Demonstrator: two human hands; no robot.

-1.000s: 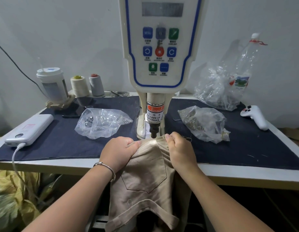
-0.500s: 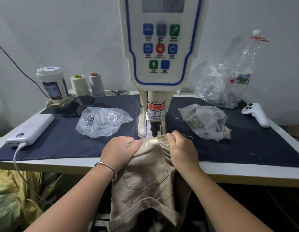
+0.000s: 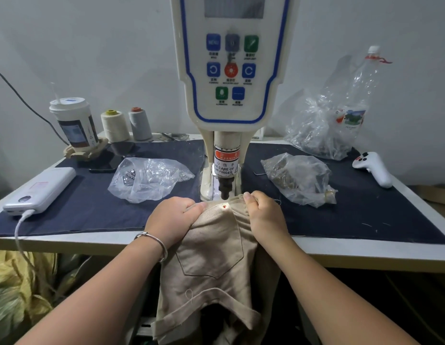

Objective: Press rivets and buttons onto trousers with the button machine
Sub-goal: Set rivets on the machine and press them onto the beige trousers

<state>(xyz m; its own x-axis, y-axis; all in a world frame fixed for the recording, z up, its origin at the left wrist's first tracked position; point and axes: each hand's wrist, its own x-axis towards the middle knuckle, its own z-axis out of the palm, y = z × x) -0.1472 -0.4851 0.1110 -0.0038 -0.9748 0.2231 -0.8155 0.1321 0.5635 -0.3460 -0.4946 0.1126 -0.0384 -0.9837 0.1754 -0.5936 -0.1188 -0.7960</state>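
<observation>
Gripping beige trousers (image 3: 216,257) under the button machine (image 3: 231,95), left hand (image 3: 173,219) and right hand (image 3: 265,215) rest on the cloth-covered surface (image 3: 366,255) beneath a grey wall (image 3: 92,46).

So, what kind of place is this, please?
Probably a small garment workshop. A button machine stands on a table, both hands hold beige trousers under its press head, and thread cones stand at the back.
</observation>
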